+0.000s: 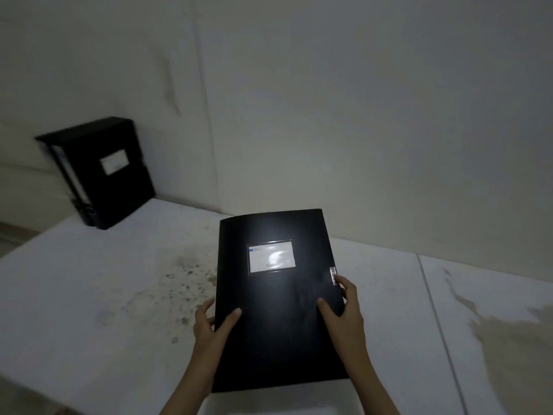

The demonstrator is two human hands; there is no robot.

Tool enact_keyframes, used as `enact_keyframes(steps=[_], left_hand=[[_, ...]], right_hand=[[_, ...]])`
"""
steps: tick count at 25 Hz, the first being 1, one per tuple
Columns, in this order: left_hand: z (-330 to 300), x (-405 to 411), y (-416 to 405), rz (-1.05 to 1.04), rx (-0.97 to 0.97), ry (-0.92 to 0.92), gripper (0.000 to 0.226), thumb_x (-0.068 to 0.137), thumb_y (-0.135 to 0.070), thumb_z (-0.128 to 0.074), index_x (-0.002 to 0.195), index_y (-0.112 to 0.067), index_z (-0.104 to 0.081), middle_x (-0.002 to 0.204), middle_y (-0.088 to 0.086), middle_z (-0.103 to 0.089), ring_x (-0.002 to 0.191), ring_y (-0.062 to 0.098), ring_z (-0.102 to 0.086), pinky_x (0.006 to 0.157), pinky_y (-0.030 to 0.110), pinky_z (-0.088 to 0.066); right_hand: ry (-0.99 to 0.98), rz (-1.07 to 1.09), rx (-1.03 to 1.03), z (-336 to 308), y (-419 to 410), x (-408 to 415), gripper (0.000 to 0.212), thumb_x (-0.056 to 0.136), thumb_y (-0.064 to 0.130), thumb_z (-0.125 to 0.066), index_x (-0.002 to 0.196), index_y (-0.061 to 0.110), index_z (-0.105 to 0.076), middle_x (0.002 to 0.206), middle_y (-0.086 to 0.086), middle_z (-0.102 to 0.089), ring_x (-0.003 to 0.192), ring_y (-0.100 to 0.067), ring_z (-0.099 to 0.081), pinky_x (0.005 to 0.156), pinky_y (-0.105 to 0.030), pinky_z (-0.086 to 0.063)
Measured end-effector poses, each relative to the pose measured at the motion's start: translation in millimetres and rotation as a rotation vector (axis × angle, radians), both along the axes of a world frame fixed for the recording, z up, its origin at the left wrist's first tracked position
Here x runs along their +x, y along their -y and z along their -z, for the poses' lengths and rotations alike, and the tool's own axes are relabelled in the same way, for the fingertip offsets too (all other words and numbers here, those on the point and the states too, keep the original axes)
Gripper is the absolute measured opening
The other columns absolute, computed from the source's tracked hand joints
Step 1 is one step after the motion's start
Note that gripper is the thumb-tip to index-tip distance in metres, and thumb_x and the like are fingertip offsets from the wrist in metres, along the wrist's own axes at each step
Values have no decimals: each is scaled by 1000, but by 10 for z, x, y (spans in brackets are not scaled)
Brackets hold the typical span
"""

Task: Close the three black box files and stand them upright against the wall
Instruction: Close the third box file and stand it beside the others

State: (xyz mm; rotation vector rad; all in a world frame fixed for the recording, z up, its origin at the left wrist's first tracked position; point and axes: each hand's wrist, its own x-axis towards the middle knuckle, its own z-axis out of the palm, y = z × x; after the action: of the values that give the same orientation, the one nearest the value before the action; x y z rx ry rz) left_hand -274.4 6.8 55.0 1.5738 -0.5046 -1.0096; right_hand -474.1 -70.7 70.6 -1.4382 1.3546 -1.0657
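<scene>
Near file: a black box file point(278, 301) lies flat on the white worktop point(89, 295), lid down, label pocket point(271, 257) facing up.
Left hand: the left hand point(211, 322) grips the file's left edge, thumb on the cover, fingers point(205, 308) curled round the side, clamped on it.
Right hand: the right hand point(344, 310) is on the right edge, thumb pressed on the cover, fingers wrapped over the side just below the metal clasp point(332, 275), clamped too.
Far file: 1 more black file point(101, 172) stands upright at back left, closed, leaning on the wall point(329, 115).
Worktop: dark speckled stains point(179, 280) sit left of the near file.
Third file: only 2 show from here.
</scene>
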Motion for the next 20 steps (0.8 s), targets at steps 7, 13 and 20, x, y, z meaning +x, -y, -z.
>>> enact_keyframes(steps=[7,13,20], left_hand=[[-619,1458,-389,-141,-161,-108,52,85,-39,-57,131,-20,-41,112,-1,-58,98,17,-58,75,32,-48],[-1144,2109,-275,-248,-339,-37,45,86,-31,-58,128,-18,-47,117,4,-62,100,22,-61,73,32,-51],[-1378,2529,222,-157,-355,55,45,81,-20,-63,123,-19,-46,116,3,-62,100,21,-63,71,29,-50]], right_hand=[[112,-286,-188,-671,-4,1540,49,85,8,-60,119,36,-39,116,18,-47,116,-14,-47,99,-35,-44],[141,-445,-275,-987,293,2268,56,85,7,-59,121,39,-31,120,22,-42,112,-9,-46,97,-32,-43],[112,-445,-243,-890,912,2800,77,79,16,-68,136,33,-20,133,7,-28,127,-20,-34,109,-44,-33]])
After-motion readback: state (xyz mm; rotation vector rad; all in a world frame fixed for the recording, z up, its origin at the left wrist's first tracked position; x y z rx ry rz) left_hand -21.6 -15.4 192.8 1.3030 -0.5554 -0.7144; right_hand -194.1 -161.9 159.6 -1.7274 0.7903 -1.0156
